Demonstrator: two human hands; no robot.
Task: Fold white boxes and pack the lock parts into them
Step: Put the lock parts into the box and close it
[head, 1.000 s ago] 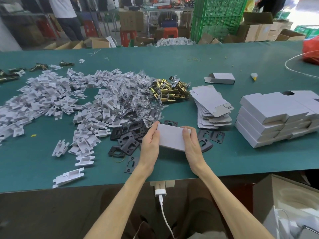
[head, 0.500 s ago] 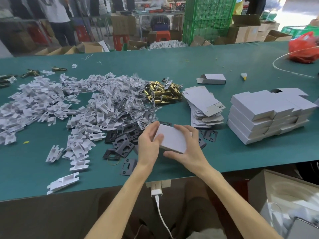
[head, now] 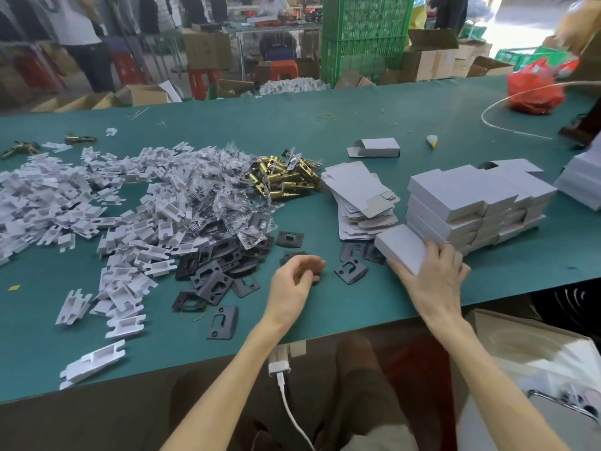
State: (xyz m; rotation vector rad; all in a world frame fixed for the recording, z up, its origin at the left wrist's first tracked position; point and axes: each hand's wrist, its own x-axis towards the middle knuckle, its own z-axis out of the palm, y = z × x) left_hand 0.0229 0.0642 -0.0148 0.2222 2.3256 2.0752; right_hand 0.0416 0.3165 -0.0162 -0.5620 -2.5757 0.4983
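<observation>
White closed cardboard box (head: 400,250) is gripped by the right hand (head: 434,283), its long axis roughly ten-to-four o'clock. The stack of finished white boxes (head: 468,203) lies just beside it at one o'clock. The left hand (head: 294,284), loosely curled and empty, is farther off, near the black metal plates (head: 211,278).

The person shows bare forearms (head: 234,369) and wears what seem dark brown trousers (head: 361,385).

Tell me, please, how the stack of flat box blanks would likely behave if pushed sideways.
The stack of flat box blanks is fanned and uneven, so it would probably shear apart rather than slide as one. The sheets look like thin card, so likely light and floppy.
</observation>
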